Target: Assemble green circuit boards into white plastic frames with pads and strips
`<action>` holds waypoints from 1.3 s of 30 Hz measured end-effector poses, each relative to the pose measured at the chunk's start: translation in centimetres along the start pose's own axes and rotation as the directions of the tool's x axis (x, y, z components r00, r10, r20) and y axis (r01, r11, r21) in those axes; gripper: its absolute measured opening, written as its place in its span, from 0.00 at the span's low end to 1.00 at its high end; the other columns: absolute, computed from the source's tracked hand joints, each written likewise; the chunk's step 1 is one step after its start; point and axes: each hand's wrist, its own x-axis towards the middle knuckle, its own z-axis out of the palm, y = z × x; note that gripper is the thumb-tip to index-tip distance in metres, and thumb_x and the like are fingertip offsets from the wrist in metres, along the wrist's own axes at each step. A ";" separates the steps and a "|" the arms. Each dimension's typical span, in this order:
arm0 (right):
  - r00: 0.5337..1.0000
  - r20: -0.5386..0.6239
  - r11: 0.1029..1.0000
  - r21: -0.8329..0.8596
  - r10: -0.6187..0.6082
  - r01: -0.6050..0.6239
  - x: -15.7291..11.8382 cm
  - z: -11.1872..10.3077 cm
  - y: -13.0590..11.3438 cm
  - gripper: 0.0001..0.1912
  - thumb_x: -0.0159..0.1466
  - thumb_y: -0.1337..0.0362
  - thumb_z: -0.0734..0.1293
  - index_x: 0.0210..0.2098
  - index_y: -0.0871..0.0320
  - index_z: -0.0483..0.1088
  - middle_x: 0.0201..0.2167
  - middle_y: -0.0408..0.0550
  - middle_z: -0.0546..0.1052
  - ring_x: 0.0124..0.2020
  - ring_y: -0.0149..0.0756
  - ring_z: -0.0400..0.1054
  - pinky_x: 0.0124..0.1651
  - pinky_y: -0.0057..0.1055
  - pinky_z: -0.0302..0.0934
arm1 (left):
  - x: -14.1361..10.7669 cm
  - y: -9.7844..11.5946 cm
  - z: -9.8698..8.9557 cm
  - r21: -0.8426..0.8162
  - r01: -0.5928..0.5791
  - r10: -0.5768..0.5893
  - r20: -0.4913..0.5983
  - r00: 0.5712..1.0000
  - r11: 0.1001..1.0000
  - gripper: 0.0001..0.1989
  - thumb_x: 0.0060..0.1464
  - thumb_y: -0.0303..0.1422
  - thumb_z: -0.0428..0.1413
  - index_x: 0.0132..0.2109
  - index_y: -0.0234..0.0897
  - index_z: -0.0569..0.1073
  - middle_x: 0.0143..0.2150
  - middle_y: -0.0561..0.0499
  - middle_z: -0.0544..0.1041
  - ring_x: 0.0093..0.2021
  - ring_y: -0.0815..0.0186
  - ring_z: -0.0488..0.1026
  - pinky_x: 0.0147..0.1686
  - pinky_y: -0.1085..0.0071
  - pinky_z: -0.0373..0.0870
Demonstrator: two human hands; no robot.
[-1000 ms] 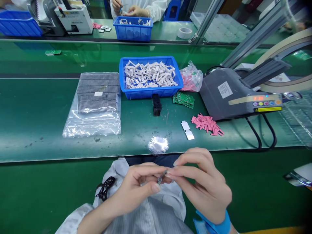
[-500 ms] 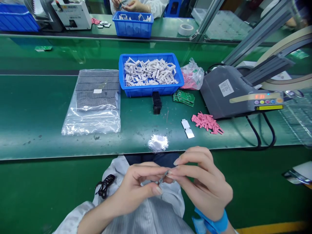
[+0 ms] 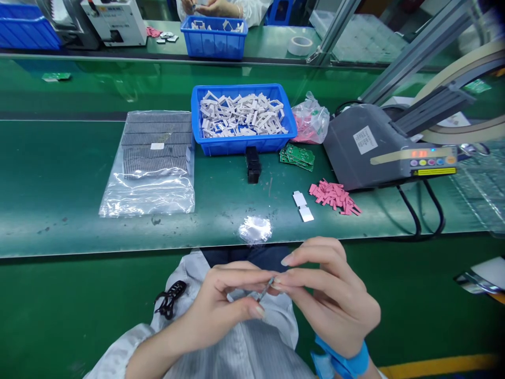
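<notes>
My left hand [image 3: 232,297] is closed on a small thin grey piece [image 3: 265,289], held between thumb and fingers above my lap. My right hand [image 3: 327,289] pinches the upper end of the same piece with thumb and index finger. A blue band circles the right wrist. The piece is seen edge-on, so its kind does not show. On the bench ahead are a little heap of clear shiny pieces [image 3: 255,230], two white square pieces [image 3: 303,206] and a pile of pink strips [image 3: 334,197].
A blue bin [image 3: 243,142] holds white plastic frames. Beside it are a plastic bag of grey parts [image 3: 148,195], a black block [image 3: 253,165], green circuit boards [image 3: 297,157] and a bag of pink pieces [image 3: 310,120]. A grey tape dispenser [image 3: 359,152] stands right. Across, a co-worker's hands [image 3: 216,8] show.
Both hands keep their hold on the grey piece, which has tilted slightly. My right hand has shifted a touch to the right. The whole view has moved very little.
</notes>
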 end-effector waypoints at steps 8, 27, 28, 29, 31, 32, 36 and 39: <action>1.000 0.019 0.998 0.064 0.012 -0.013 0.1 0.0 0.2 0.04 0.62 0.70 0.67 0.31 0.57 0.71 0.31 0.45 0.72 0.36 0.35 0.62 0.34 0.34 0.61 | 0.0 0.0 -0.1 0.118 -0.083 0.085 -0.012 0.996 0.990 0.18 0.51 0.39 0.60 0.51 0.54 0.74 0.36 0.49 0.82 0.34 0.66 0.75 0.34 0.72 0.72; 0.951 0.059 0.938 -0.193 0.304 -0.288 -1.2 2.3 4.5 0.06 0.64 0.65 0.63 0.30 0.56 0.65 0.35 0.47 0.72 0.40 0.36 0.67 0.42 0.36 0.62 | 1.1 -0.5 -2.1 -0.174 0.025 -0.102 -0.452 0.886 0.984 0.15 0.42 0.44 0.65 0.38 0.44 0.81 0.32 0.53 0.84 0.35 0.66 0.81 0.41 0.76 0.77; 0.956 0.035 0.926 -0.263 0.290 -0.271 -1.3 3.0 5.4 0.06 0.64 0.65 0.63 0.29 0.56 0.66 0.35 0.48 0.73 0.40 0.38 0.67 0.43 0.37 0.61 | 1.2 -0.4 -2.0 -0.181 0.031 -0.111 -0.447 0.888 0.983 0.16 0.41 0.45 0.65 0.37 0.43 0.81 0.32 0.52 0.84 0.34 0.66 0.81 0.40 0.75 0.78; 0.961 0.013 0.914 -0.312 0.278 -0.260 -1.4 3.7 6.2 0.05 0.63 0.65 0.64 0.29 0.57 0.66 0.35 0.49 0.73 0.41 0.40 0.67 0.43 0.40 0.60 | 1.3 -0.2 -1.8 -0.187 0.037 -0.118 -0.443 0.889 0.982 0.16 0.39 0.45 0.66 0.36 0.43 0.82 0.32 0.52 0.84 0.33 0.65 0.81 0.39 0.74 0.78; 0.974 -0.003 0.902 -0.377 0.227 -0.211 -1.8 4.7 7.2 0.01 0.62 0.67 0.65 0.33 0.58 0.68 0.38 0.52 0.75 0.44 0.43 0.66 0.45 0.42 0.56 | 1.3 0.0 -1.6 -0.183 0.040 -0.117 -0.435 0.893 0.982 0.16 0.38 0.44 0.66 0.36 0.43 0.82 0.33 0.51 0.84 0.32 0.65 0.81 0.37 0.74 0.79; 0.982 0.019 0.905 -0.392 0.187 -0.165 -2.0 4.9 7.3 0.03 0.63 0.69 0.64 0.36 0.58 0.69 0.40 0.51 0.76 0.46 0.43 0.66 0.46 0.42 0.55 | 1.3 0.1 -1.5 -0.173 0.036 -0.109 -0.431 0.896 0.984 0.15 0.39 0.43 0.67 0.36 0.44 0.82 0.33 0.52 0.84 0.32 0.65 0.81 0.37 0.75 0.79; 0.979 0.204 0.930 -0.359 -0.001 0.076 -2.2 4.4 6.9 0.12 0.64 0.72 0.63 0.45 0.53 0.70 0.44 0.44 0.78 0.49 0.39 0.69 0.50 0.40 0.53 | 1.3 0.4 -1.6 -0.108 0.012 -0.056 -0.422 0.905 0.994 0.13 0.40 0.39 0.67 0.36 0.46 0.81 0.31 0.54 0.84 0.33 0.68 0.81 0.38 0.79 0.77; 0.972 0.230 0.940 -0.318 -0.049 0.123 -1.2 2.9 6.1 0.10 0.64 0.72 0.63 0.43 0.55 0.70 0.41 0.44 0.79 0.46 0.39 0.69 0.48 0.40 0.56 | 1.5 0.5 -1.7 -0.088 -0.004 -0.030 -0.389 0.921 0.996 0.13 0.40 0.37 0.67 0.37 0.44 0.81 0.31 0.54 0.84 0.33 0.69 0.80 0.39 0.79 0.75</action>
